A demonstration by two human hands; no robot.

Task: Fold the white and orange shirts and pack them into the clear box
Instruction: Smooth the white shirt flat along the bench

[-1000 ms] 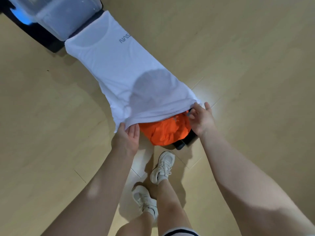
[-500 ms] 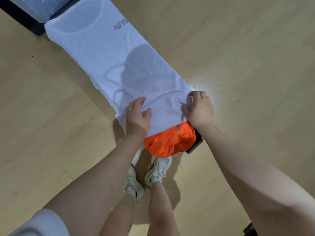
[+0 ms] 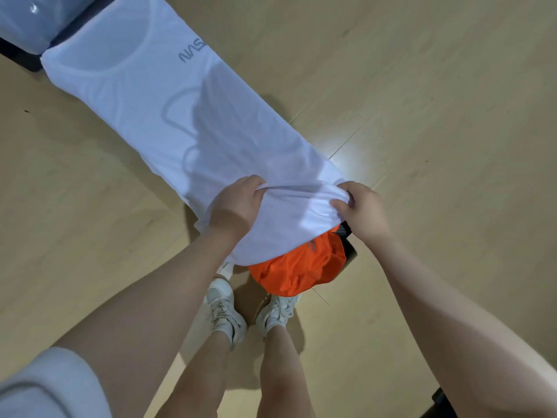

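A white shirt [image 3: 168,116] with grey lettering lies folded into a long strip across a narrow dark surface, collar end at the upper left. My left hand [image 3: 238,203] pinches the cloth near the strip's lower end, and my right hand [image 3: 361,209] grips the same raised fold at its right edge. A crumpled orange shirt [image 3: 298,267] sticks out from under the white shirt's lower end. The clear box [image 3: 27,22] stands at the top left, beyond the collar; only part of it shows.
A dark bench or stand [image 3: 349,251] peeks out beside the orange shirt and under the clear box. My two white shoes [image 3: 226,312] stand on the light wooden floor [image 3: 437,116] just below the shirts. A dark object [image 3: 443,402] sits at the lower right edge.
Both hands went from the hem to flat on the cloth, then closed and now lift a fold of the white shirt. The view has shifted slightly.
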